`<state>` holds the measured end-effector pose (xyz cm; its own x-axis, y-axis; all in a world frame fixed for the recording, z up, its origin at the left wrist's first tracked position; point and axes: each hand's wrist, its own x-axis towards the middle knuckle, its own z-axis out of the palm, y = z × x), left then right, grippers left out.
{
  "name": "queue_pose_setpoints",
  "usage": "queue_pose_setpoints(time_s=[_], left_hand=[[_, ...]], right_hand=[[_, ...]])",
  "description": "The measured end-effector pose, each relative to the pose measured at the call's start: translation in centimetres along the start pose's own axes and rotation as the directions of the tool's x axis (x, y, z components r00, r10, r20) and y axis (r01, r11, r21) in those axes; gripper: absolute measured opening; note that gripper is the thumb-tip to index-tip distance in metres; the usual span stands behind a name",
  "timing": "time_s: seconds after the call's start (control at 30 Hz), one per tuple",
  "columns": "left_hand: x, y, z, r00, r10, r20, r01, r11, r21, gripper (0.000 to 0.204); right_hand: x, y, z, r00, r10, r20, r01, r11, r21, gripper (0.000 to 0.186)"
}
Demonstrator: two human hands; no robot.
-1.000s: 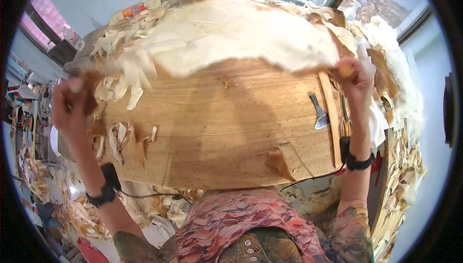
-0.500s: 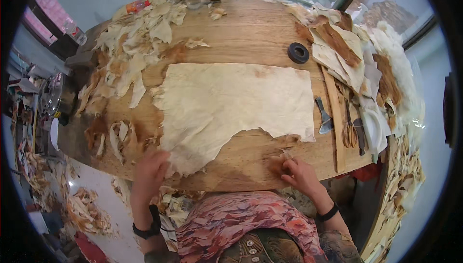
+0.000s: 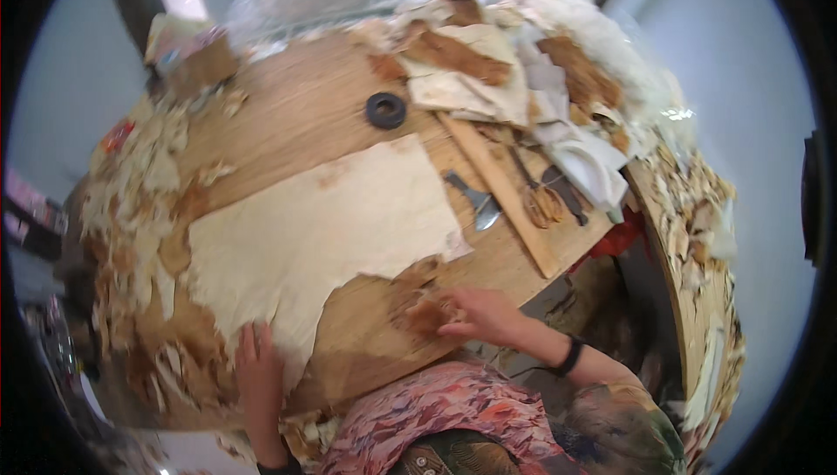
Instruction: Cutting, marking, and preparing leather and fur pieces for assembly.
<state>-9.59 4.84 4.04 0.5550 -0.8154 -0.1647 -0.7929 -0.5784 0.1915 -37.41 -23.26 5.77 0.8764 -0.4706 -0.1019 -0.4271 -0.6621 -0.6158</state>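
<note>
A cream-coloured hide sheet [image 3: 305, 222] lies pale side up on the wooden table, brown fur showing along its ragged near edge. My left hand [image 3: 259, 366] rests flat on the sheet's near left corner with its fingers extended. Near the table's front edge, my right hand [image 3: 484, 316] pinches a brown fur scrap [image 3: 425, 314], its fingertips partly hidden in the fur. Right of the sheet lie a metal scraper [image 3: 475, 202] with a broad blade and a long wooden strip [image 3: 501, 196].
Beyond the strip are scissors [image 3: 542, 203] and a dark-handled tool [image 3: 567, 196]. A black tape roll [image 3: 385, 111] sits past the sheet. Hide offcuts [image 3: 144, 187] cover the table's left side; more hides [image 3: 471, 70] and white fleece [image 3: 602, 48] pile up at the far right. A cardboard box [image 3: 202, 70] stands far left.
The view has swung to the right. My left hand has gone from a blurred curl beside the sheet's corner to lying flat on it. My right hand is still at the brown fur.
</note>
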Motion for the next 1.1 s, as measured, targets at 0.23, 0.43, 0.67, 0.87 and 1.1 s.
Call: queue_pose_setpoints(time_s=[0.23, 0.43, 0.67, 0.87, 1.1], left_hand=[[0.4, 1.4, 0.2, 0.999, -0.039, 0.038, 0.038, 0.999, 0.031, 0.052], [0.6, -0.7, 3.1, 0.989, 0.103, -0.106, -0.099, 0.994, 0.042, 0.053], [2.0, 5.3, 2.8, 0.971, -0.175, -0.163, 0.18, 0.984, 0.017, 0.057], [2.2, 7.5, 2.6, 0.943, -0.271, -0.194, 0.291, 0.953, 0.081, 0.06], [2.4, 6.9, 3.9, 0.935, -0.261, -0.238, 0.29, 0.952, 0.094, 0.057]], right_hand=[[-0.8, 4.7, -1.6, 0.966, -0.068, 0.249, 0.051, 0.996, 0.076, 0.017], [-1.4, 11.7, -15.8, 0.908, 0.254, 0.334, -0.178, 0.954, -0.242, 0.015], [8.0, 21.2, -29.8, 0.794, 0.562, -0.23, -0.359, 0.74, 0.569, 0.019], [20.4, 27.7, -29.8, 0.755, 0.59, -0.287, -0.187, 0.613, 0.768, 0.033], [29.1, 31.2, -28.4, 0.627, 0.541, -0.56, -0.419, 0.841, 0.342, 0.061]])
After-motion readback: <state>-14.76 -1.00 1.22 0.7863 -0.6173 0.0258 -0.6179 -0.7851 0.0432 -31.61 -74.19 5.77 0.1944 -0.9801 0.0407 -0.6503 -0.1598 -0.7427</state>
